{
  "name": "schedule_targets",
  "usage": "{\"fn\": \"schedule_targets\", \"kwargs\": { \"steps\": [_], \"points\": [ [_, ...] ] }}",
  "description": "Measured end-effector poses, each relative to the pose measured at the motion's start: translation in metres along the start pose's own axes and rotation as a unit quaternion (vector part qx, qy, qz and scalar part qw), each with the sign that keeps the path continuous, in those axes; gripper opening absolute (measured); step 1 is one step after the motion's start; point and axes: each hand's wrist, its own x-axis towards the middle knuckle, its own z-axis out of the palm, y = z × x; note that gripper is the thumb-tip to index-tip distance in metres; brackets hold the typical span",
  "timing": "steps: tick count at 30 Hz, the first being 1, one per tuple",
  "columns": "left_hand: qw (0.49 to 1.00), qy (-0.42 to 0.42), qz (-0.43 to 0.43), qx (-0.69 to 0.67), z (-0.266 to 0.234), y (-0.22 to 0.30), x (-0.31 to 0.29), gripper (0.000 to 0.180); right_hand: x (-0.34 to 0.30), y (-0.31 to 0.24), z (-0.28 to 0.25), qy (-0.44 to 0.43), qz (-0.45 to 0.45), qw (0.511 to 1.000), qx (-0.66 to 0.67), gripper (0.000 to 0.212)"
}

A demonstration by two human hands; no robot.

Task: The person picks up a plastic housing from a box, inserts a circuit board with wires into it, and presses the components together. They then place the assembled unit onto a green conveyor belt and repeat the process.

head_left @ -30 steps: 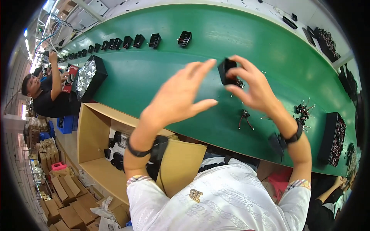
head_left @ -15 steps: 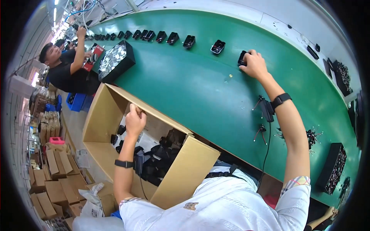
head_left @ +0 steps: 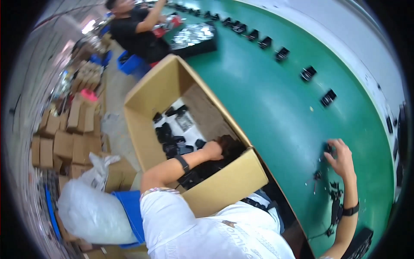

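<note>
Inside a large cardboard box [head_left: 146,93], my left hand [head_left: 212,151] reaches down among loose black plastic parts [head_left: 172,144]. Its fingertips meet a dark part [head_left: 228,146] near the box's right wall and are mostly hidden there. Over the green table [head_left: 258,86], my right hand [head_left: 342,157] hangs low with thumb and fingers apart. A small dark piece [head_left: 328,148] lies between its fingertips, blurred. Just nearer me lie small dark wired parts [head_left: 318,175]. A black housing [head_left: 328,98] sits farther up the table, in line with others.
A row of black housings [head_left: 282,54] runs along the table's far side. A black tray [head_left: 202,46] of shiny pieces stands near a person in black [head_left: 140,30] at the upper left. Folded cartons [head_left: 69,146] and a clear plastic bag [head_left: 92,211] lie at left.
My right hand has let go of the black housing and moved nearer me toward the small wired parts. My left hand has gone from the box's rim down inside. The view has turned.
</note>
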Motion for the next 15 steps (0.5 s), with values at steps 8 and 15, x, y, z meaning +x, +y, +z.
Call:
{"fn": "schedule_targets", "kwargs": {
  "steps": [8, 15],
  "points": [
    [0.985, -0.14, -0.096, 0.012, -0.032, 0.014, -0.014, 0.047, 0.028, 0.004, 0.01, -0.01, -0.091, 0.996, -0.003, 0.015],
    [0.979, -0.092, -0.176, -0.038, -0.09, -0.017, -0.015, 0.056, 0.017, 0.001, 0.009, 0.032, 0.031, 0.987, 0.155, 0.01]
  ]
}}
